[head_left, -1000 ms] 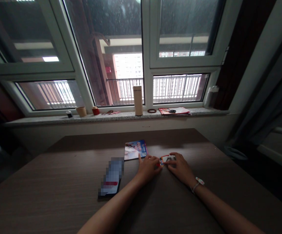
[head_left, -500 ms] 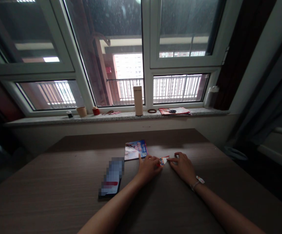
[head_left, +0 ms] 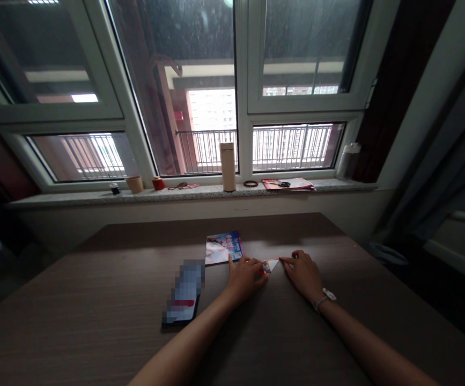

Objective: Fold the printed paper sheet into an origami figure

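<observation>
A broad dark table (head_left: 95,321) with fine wood grain fills the foreground. On it lie a flat phone (head_left: 184,294), its face blurred out, and a glossy rectangular booklet (head_left: 223,247). The left hand (head_left: 245,276), fingers curled, bears on the left corner of a small folded paper triangle (head_left: 271,264) just right of the booklet; pinching or pressing, I cannot tell. The right hand (head_left: 303,274) lies flat and spread, fingertips on the triangle's right edge

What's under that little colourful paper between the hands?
Only the brown table shows under the small folded paper. The left hand and right hand cover its ends, so nothing beneath them is visible.
</observation>
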`<state>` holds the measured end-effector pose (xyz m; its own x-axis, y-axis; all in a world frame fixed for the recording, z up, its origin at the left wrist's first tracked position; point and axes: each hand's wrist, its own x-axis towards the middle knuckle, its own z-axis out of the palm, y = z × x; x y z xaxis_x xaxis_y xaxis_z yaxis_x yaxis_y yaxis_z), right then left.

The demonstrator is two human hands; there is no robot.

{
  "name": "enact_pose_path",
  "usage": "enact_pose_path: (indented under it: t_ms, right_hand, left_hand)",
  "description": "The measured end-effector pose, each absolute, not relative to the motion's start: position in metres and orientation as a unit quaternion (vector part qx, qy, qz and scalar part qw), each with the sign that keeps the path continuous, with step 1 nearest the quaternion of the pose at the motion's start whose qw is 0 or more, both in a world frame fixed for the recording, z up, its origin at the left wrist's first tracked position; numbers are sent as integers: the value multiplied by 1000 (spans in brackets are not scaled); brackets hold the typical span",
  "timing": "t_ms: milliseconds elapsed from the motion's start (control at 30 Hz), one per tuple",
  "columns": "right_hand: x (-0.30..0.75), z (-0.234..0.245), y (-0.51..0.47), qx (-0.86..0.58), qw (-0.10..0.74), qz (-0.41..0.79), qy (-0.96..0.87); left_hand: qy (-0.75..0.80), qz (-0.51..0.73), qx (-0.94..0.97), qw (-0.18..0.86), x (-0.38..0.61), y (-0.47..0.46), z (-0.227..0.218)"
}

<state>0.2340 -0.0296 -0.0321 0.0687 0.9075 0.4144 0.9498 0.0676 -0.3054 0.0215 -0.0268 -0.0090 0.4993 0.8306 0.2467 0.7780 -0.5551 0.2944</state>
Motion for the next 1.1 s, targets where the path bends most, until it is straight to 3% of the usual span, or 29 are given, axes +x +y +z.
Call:
enact_pose_path:
  t_ms: [300, 633, 1100]
  right_hand:
    - [242, -41, -20, -612, 357, 45, -704]
    - [232, -29, -20, -655, 291, 16, -697]
    - [226, -21, -20, -682, 298, 23, -668]
  left_hand:
    - [468, 180, 862, 71, 21, -27, -10]
    - [468, 187, 860, 82, 20, -26, -12]
    - [454, 178, 866, 110, 16, -21, -14]
